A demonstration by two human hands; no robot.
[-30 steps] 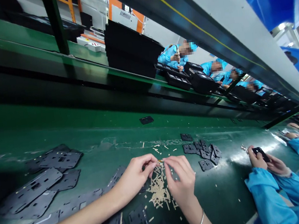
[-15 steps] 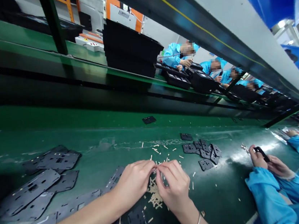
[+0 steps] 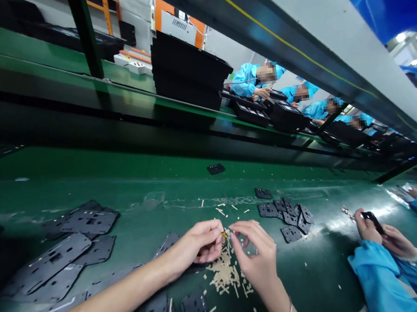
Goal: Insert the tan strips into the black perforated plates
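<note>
Bright, even overhead light. Glare streaks the green table [image 3: 356, 216] right of centre; deep shadow lies along its far side. Wide-angle distortion bends the white beam [image 3: 310, 27]. Left hand [image 3: 200, 243] and right hand [image 3: 255, 256] show little blur.

The surface [image 3: 182, 189] is glossy green belting, smooth but scuffed. The black plates [image 3: 46, 262] look matt, their material unclear. The pale strips [image 3: 223, 273] look papery and dull; a nearby sleeve [image 3: 379, 277] is smooth blue cloth.
</note>
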